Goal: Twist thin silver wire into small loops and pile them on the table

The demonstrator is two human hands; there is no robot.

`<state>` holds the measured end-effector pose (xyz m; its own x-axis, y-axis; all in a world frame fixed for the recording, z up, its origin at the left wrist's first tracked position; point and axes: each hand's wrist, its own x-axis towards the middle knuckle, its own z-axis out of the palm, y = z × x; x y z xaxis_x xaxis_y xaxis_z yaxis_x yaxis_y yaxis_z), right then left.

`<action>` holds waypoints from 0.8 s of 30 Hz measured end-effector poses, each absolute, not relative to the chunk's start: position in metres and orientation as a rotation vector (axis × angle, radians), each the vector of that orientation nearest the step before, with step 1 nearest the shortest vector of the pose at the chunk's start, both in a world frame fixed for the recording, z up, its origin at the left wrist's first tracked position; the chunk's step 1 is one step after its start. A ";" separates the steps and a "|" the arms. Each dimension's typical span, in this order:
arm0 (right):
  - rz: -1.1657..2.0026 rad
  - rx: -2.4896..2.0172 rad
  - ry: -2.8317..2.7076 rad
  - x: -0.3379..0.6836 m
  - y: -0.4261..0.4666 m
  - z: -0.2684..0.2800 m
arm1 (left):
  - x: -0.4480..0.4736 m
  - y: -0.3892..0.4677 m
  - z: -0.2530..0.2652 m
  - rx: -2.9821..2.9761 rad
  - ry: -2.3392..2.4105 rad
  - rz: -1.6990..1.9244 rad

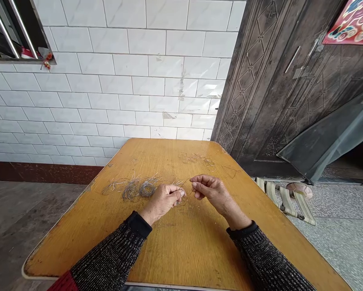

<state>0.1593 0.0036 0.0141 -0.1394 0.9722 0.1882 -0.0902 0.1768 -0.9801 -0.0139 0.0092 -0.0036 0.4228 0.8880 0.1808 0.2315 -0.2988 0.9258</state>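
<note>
Near the middle of the table, my left hand [168, 198] pinches a thin wire [185, 182] between thumb and fingertips. Just to its right, my right hand [210, 190] is closed in a pinch on the same thin wire, which bends across the small gap between both hands. Beside and behind my left hand lies a tangled bunch of grey wire coils [134, 188], with loose ends sticking up. Farther back on the right are several thin loose wire loops [196, 157], apart from my hands.
The wooden table [169, 250] reaches to a white tiled wall [147, 85]. A dark carved door [260, 81] with a grey-green curtain [330, 137] stands at the right. A striped strap seat [287, 200] is on the floor beside the table. A barred window [14, 30] is at upper left.
</note>
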 end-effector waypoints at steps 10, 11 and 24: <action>1.474 -0.814 -1.096 0.149 0.000 0.006 | -0.007 0.002 0.003 2.065 1.044 1.010; 1.456 -0.808 -1.117 0.148 -0.001 0.007 | -0.007 0.002 0.003 2.032 1.033 1.001; 1.214 -0.933 -1.295 0.156 0.001 0.014 | -0.010 0.004 -0.004 1.811 0.963 0.865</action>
<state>0.1556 0.0007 0.0142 -0.1131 0.9761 0.1856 -0.1221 0.1717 -0.9776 -0.0105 0.0045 -0.0039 0.4558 0.8744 0.1660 0.2581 -0.3084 0.9156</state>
